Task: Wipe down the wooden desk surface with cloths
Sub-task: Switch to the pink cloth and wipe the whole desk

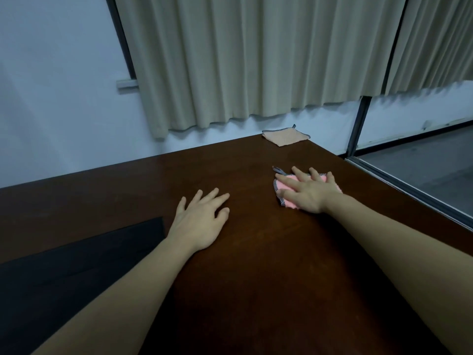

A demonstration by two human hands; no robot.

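Note:
The dark wooden desk (243,252) fills the lower part of the head view. My right hand (307,190) lies flat with spread fingers on a pink cloth (282,185) with a dark striped edge, pressing it to the desk at the right. My left hand (199,221) rests palm down on the bare wood near the middle, fingers relaxed and spread, holding nothing. A second cloth, beige with a dark hem (285,137), lies flat at the desk's far right corner, apart from both hands.
A black mat (76,265) covers the desk's near left part. The desk's right edge (409,198) borders a grey floor. A white wall and beige curtains (256,60) stand just behind the far edge.

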